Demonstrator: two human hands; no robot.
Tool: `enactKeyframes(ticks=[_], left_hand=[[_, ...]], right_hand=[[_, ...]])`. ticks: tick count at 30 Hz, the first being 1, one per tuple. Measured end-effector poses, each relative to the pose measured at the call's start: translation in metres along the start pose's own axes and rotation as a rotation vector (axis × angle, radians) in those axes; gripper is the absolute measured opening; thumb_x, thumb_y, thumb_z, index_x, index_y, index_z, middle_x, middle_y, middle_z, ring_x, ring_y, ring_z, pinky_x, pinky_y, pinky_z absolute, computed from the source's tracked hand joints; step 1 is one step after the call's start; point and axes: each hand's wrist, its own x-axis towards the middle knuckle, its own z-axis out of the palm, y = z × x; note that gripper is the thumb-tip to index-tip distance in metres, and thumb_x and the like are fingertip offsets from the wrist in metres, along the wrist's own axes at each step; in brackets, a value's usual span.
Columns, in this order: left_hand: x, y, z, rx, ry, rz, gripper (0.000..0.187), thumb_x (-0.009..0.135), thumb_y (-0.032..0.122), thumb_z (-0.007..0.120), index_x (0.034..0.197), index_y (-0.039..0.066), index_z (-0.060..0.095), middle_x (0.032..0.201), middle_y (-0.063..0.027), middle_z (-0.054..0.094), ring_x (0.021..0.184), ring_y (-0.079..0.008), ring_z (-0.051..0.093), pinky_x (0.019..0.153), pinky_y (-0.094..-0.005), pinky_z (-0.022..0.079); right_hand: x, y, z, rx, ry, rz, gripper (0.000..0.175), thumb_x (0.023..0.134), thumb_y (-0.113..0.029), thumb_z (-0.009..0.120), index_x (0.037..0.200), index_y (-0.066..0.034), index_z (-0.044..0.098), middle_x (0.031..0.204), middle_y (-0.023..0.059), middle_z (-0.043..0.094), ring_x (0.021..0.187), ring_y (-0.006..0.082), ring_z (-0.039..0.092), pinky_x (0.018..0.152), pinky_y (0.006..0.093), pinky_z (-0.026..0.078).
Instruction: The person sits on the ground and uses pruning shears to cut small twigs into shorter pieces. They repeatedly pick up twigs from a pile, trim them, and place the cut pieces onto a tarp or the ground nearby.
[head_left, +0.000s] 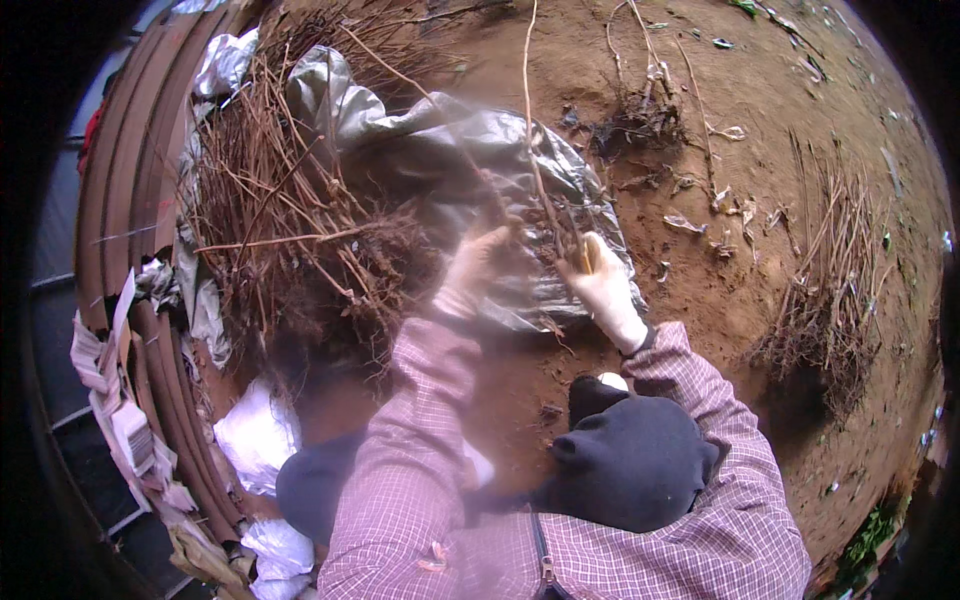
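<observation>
My left hand (480, 259), in a pale glove and blurred, is closed around the lower part of a bare woody stem (457, 139) that slants up to the left. My right hand (606, 289), gloved too, is shut on a small yellow-orange handled thing (586, 256); its exact kind is hard to make out. Against the right fingers, the rooted lower end of another long, thin stem (528, 112) stands nearly upright. Beneath both hands lies a crumpled silver plastic sheet (517, 296). A big heap of bare-root saplings (262, 195) with tangled roots rests to the left.
More root bundles lie on the brown soil: a small one (645, 112) at the far side, a larger one (832, 277) to the right. Strips of torn wrapping (684, 223) are scattered about. Long brown boards (127, 165) and white plastic bags (259, 439) line the left; my knees are below.
</observation>
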Motion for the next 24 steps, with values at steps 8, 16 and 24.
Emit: enactKeyframes(ticks=[8, 16, 24], left_hand=[[0.004, -0.037, 0.051, 0.182, -0.077, 0.028, 0.045, 0.096, 0.042, 0.072, 0.126, 0.010, 0.064, 0.110, 0.0002, 0.067, 0.096, -0.0130, 0.063, 0.085, -0.0298, 0.054], [-0.014, -0.032, 0.055, 0.353, -0.047, 0.116, 0.036, 0.101, 0.026, 0.064, 0.133, 0.008, 0.061, 0.110, -0.0017, 0.067, 0.096, -0.0109, 0.061, 0.084, -0.0280, 0.051], [-0.017, -0.054, 0.057, 0.635, -0.150, 0.284, 0.042, 0.100, 0.028, 0.065, 0.135, 0.006, 0.058, 0.116, -0.0066, 0.067, 0.102, -0.0145, 0.062, 0.089, -0.0303, 0.051]], right_hand=[[-0.062, 0.019, 0.004, -0.083, 0.133, -0.181, 0.024, 0.085, -0.008, 0.075, 0.102, -0.0067, 0.059, 0.088, 0.0096, 0.063, 0.079, 0.0211, 0.061, 0.074, 0.0340, 0.051], [-0.011, -0.010, -0.038, 0.034, 0.277, -0.286, 0.041, 0.089, -0.006, 0.075, 0.127, -0.0006, 0.060, 0.109, 0.0076, 0.069, 0.101, 0.0165, 0.065, 0.091, 0.0307, 0.053], [0.026, -0.028, -0.059, 0.087, -0.017, -0.238, 0.023, 0.094, -0.003, 0.072, 0.115, -0.0033, 0.062, 0.101, -0.0011, 0.066, 0.096, 0.0074, 0.059, 0.086, 0.0261, 0.050]])
